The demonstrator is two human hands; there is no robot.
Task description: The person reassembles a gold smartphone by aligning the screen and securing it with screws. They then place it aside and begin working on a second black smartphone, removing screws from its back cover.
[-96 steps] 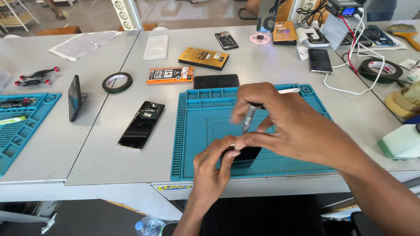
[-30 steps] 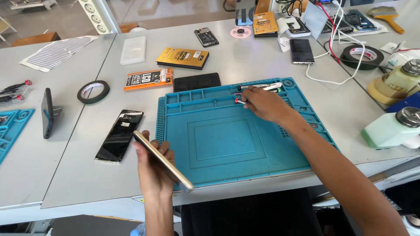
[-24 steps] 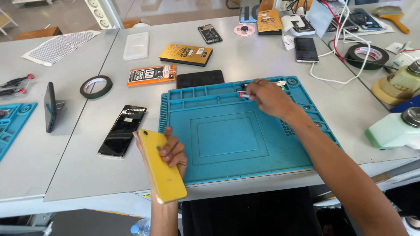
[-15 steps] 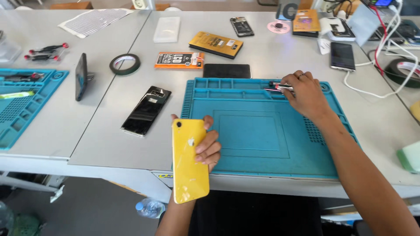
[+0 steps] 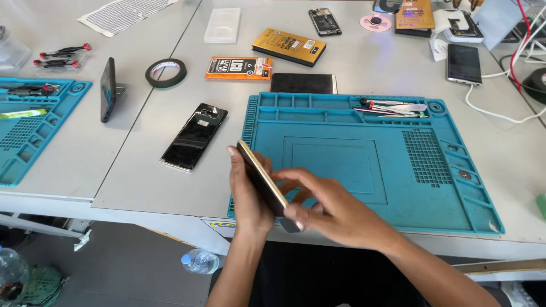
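Gold-edged and slim, the flat rectangular phone (image 5: 263, 183) is seen edge-on, tilted, held above the near left corner of the teal silicone work mat (image 5: 364, 159). We note the left hand (image 5: 247, 196) wrapped around its back, fingers (image 5: 232, 165) closed along the far long edge. The right hand (image 5: 330, 211) meets it from the other side, fingers (image 5: 296, 215) pinched on the lower end of the phone. Both hands hover clear of the mat.

We record the mat as matte, with moulded ridged compartments along its far rim and a gridded patch at right. A cluster of thin metal tools with red and black grips (image 5: 392, 108) lies in the far tray.

On the smooth grey table (image 5: 364, 62) we find a glossy black phone lying flat (image 5: 194, 136) just left of the mat, a roll of dark tape (image 5: 165, 73), an orange printed box (image 5: 239, 67), a yellow-and-black flat box (image 5: 289, 46), a black rectangular pad (image 5: 303, 83) touching the mat's far rim, and a dark phone propped upright on a stand (image 5: 108, 90). A second teal mat (image 5: 28, 125) sits at far left. A clear plastic bottle (image 5: 200, 261) lies on the floor below the table edge. Nothing stands between the hands and the mat.
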